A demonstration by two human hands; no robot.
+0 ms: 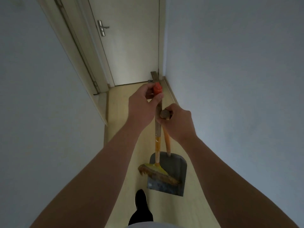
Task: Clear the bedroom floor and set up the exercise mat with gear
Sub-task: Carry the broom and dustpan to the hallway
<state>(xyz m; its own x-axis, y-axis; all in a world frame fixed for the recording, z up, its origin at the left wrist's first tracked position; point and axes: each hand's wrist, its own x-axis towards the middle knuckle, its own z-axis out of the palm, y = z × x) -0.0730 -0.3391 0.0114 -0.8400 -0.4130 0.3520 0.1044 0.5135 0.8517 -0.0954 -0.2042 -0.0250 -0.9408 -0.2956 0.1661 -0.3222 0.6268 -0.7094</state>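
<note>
My left hand (143, 106) grips the top of a broom (157, 143), just under its red end cap. The broom has a worn yellow handle and a yellow head with brown bristles near the floor. My right hand (177, 122) is closed around the handle top of a dark grey dustpan (171, 175), which hangs upright right beside the broom. The broom head lies in front of the dustpan's blade. Both tools hang low over the pale wooden floor (121, 129) in a narrow hallway.
A shut cream door (131, 43) with a metal lever handle ends the hallway ahead. Another door frame (79, 51) runs along the left wall. A plain wall (238, 79) closes the right side. My dark-trousered leg and foot (141, 204) step forward below.
</note>
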